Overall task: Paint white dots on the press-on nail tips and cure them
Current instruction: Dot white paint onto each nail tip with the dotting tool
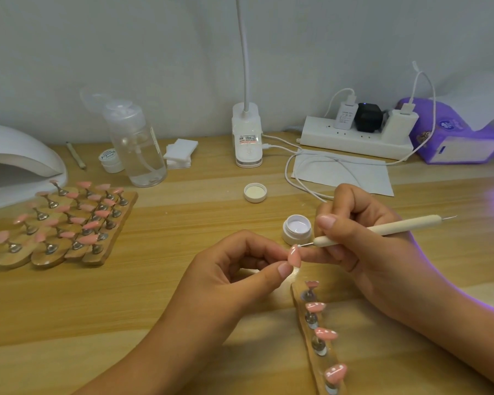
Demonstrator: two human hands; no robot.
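My left hand (234, 269) pinches a pink nail tip (294, 257) between thumb and fingers, just above the table. My right hand (362, 238) grips a white dotting pen (382, 229); its metal point touches the top of that tip. Behind the pen stands an open small jar of white gel (297, 228). Below my hands lies a wooden strip (320, 363) with several pink tips on stands, each showing white dots. At the left, more wooden strips (66, 223) carry several plain pink tips.
A white curing lamp (15, 163) sits at the far left. The jar's lid (255, 192), a clear pump bottle (137, 146), a desk lamp base (247, 138), a power strip (357, 138), cables, a tissue and a purple tissue pack (454, 135) line the back.
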